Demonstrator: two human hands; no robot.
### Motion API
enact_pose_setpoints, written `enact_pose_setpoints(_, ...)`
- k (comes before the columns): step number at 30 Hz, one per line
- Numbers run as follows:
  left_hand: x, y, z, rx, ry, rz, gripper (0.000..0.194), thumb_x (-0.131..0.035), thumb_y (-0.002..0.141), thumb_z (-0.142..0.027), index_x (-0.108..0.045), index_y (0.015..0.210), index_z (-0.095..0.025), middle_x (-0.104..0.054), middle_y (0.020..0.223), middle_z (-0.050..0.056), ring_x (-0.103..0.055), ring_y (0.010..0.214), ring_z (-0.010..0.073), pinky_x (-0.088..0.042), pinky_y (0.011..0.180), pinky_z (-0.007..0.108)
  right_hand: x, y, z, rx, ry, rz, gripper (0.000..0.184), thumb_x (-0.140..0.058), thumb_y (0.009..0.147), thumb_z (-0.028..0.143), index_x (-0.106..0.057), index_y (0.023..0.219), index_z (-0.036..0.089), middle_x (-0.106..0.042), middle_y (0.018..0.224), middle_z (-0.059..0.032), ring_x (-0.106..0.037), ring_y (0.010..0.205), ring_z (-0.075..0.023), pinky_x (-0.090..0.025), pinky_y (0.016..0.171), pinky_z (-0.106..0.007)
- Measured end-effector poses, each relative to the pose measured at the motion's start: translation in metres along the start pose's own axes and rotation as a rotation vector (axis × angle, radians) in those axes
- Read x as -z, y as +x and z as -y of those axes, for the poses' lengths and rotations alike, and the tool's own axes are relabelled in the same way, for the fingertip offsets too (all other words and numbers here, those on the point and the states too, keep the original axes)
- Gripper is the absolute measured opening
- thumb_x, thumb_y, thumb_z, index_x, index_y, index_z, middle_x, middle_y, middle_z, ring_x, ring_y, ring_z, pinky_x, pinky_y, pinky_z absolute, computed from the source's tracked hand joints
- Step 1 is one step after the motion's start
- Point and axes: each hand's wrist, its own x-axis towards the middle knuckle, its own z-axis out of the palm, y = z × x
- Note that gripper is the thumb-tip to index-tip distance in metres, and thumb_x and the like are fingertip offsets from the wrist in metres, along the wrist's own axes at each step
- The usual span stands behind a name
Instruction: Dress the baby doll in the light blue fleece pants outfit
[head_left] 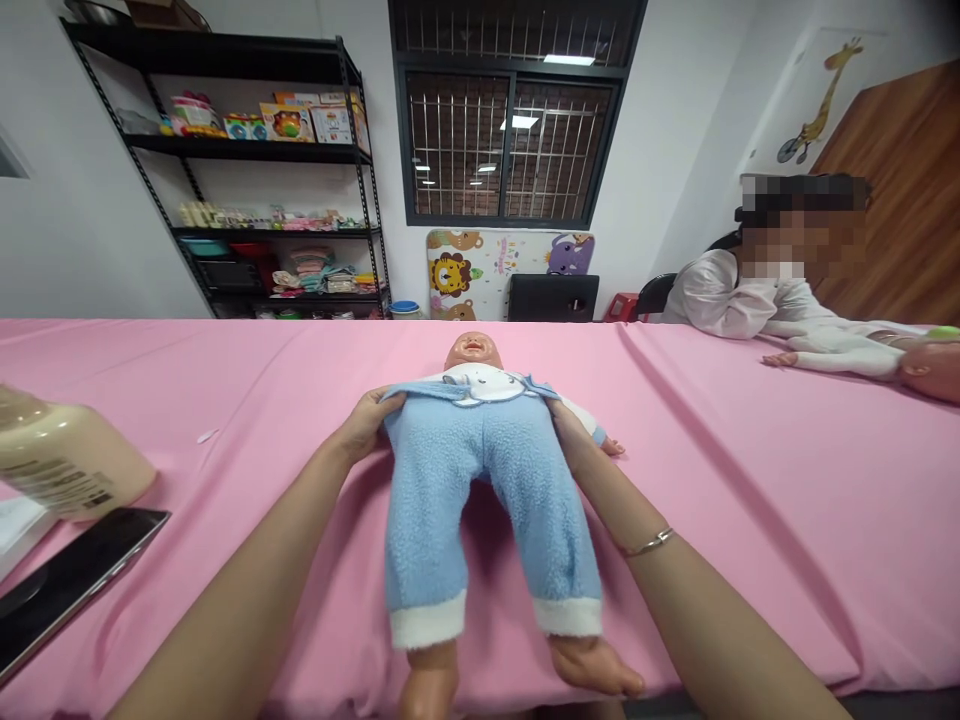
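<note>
Pink-draped table [247,400] below, left hand [367,422] and right hand [570,430] grip blue trousers [487,437], likely soft and light, best held at either side.

The baby doll [473,350] lies face up on the pink-covered surface [300,372], head farthest away, mouth open, bare feet at the near edge. Fleecy light-blue trousers [427,500] with white cuffs cover its parted legs; its white top [491,381] has blue trim and printed marks.

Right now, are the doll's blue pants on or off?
On: the doll wears the pants, its bare feet showing below the white cuffs.
</note>
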Motion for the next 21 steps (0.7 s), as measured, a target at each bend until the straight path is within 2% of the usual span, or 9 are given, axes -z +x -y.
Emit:
enact_pose_setpoints(3,-0.006,0.0,0.006,-0.063,-0.079,-0.063,0.037,-0.073,0.062,-0.044,-0.06,0.084,-0.016,-0.059,0.071,-0.001,-0.053,0.063,0.0124,-0.042,0.062,0.023,0.01,-0.007,0.02,-0.033,0.087,0.065,0.044,-0.06,0.067,0.047,-0.059,0.101,0.02,-0.063,0.092,-0.004,-0.057,0.086,-0.0185,-0.047,0.078,-0.031)
enact_pose_setpoints(6,-0.016,-0.002,0.013,-0.064,-0.047,-0.036,0.036,-0.068,0.068,-0.043,-0.059,0.091,-0.016,-0.061,0.081,0.001,-0.056,0.072,0.0144,-0.043,0.068,0.024,0.018,-0.015,0.041,-0.052,0.215,0.147,0.073,-0.075,0.055,0.035,-0.045,0.121,0.025,-0.064,0.086,-0.0008,-0.056,0.069,-0.0135,-0.044,0.064,-0.024)
enact_pose_setpoints(8,-0.02,0.0,0.017,-0.079,0.018,-0.024,0.034,-0.064,0.071,-0.043,-0.059,0.092,-0.016,-0.061,0.084,0.002,-0.056,0.078,0.0157,-0.043,0.071,0.025,0.018,-0.016,0.045,-0.057,0.286,0.148,0.085,-0.075,0.054,0.035,-0.036,0.129,0.028,-0.064,0.086,-0.0008,-0.055,0.065,-0.0123,-0.042,0.061,-0.024)
enact_pose_setpoints(10,-0.02,0.003,0.021,-0.08,0.098,-0.06,0.034,-0.062,0.071,-0.043,-0.058,0.091,-0.015,-0.06,0.084,0.003,-0.055,0.079,0.0164,-0.043,0.07,0.025,0.014,-0.012,0.039,-0.056,0.296,0.071,0.08,-0.075,0.054,0.038,-0.041,0.126,0.025,-0.064,0.087,-0.0017,-0.056,0.068,-0.0127,-0.043,0.065,-0.025)
enact_pose_setpoints(13,-0.016,0.009,0.026,-0.089,0.288,-0.196,0.035,-0.058,0.069,-0.044,-0.057,0.088,-0.015,-0.06,0.082,0.003,-0.055,0.078,0.0177,-0.042,0.068,0.026,0.005,-0.005,0.02,-0.08,0.192,-0.062,0.062,-0.073,0.051,0.039,-0.054,0.105,0.018,-0.064,0.085,-0.0026,-0.056,0.073,-0.0134,-0.042,0.067,-0.024)
enact_pose_setpoints(15,-0.013,0.01,0.027,-0.136,0.503,-0.259,0.03,-0.056,0.069,-0.042,-0.057,0.084,-0.016,-0.061,0.081,0.003,-0.054,0.077,0.0192,-0.04,0.069,0.027,0.002,-0.002,0.011,-0.089,0.112,-0.095,0.054,-0.071,0.051,0.039,-0.056,0.097,0.016,-0.064,0.081,-0.0021,-0.055,0.07,-0.0129,-0.04,0.064,-0.023)
enact_pose_setpoints(18,-0.014,0.006,0.025,-0.19,0.769,-0.318,0.02,-0.054,0.071,-0.036,-0.057,0.081,-0.019,-0.061,0.079,0.002,-0.055,0.079,0.0215,-0.039,0.073,0.031,0.005,-0.002,0.01,-0.065,0.029,-0.126,0.049,-0.067,0.055,0.039,-0.057,0.098,0.016,-0.064,0.078,-0.0012,-0.054,0.068,-0.0126,-0.038,0.06,-0.022)
enact_pose_setpoints(21,-0.022,0.0,0.02,-0.188,0.718,-0.316,0.022,-0.055,0.069,-0.028,-0.054,0.088,-0.018,-0.062,0.093,0.005,-0.056,0.089,0.022,-0.04,0.081,0.032,0.011,-0.005,0.016,-0.055,-0.036,-0.12,0.043,-0.063,0.062,0.042,-0.06,0.096,0.017,-0.065,0.087,-0.0027,-0.056,0.08,-0.0157,-0.041,0.065,-0.024)
